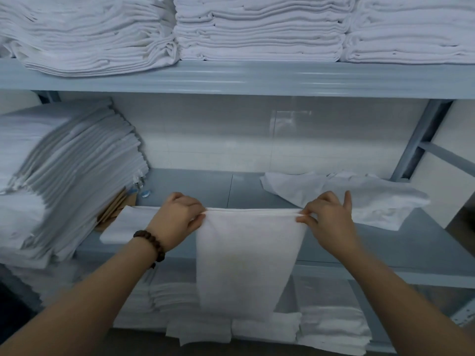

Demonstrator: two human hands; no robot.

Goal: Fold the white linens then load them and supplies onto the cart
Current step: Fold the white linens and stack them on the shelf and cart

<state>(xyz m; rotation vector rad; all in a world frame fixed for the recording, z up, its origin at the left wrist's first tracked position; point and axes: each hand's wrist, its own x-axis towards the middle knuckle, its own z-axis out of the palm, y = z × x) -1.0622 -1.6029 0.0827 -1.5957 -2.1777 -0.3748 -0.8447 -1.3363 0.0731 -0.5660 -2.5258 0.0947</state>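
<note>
1. Two bare forearms reach in from the bottom edge. One bead bracelet sits on the left wrist.
2. Under the arms lie the low piles of folded white linen on the bottom shelf. I cannot count them, because the arms and the hanging cloth cover part of them and the picture is blurred there.
3. One white cloth hangs between the two hands, in front of the middle shelf's edge. Its top edge is pulled level and its lower end narrows down over the low piles.
4. The left hand grasps the cloth's top left corner with curled fingers. The right hand pinches the top right corner between thumb and forefinger, its other fingers lifted.
5. On the middle shelf there are three lots of linen:
   - one flat piece, partly hidden behind the left hand
   - one loose sheet, crumpled, at the right
   - one leaning stack at the left — cut off by the frame
6. A brown card is wedged under the leaning stack and mostly hidden. The small clear bits beside it are too small to make out.
7. The top shelf carries three top piles side by side — all cut off above.
</note>
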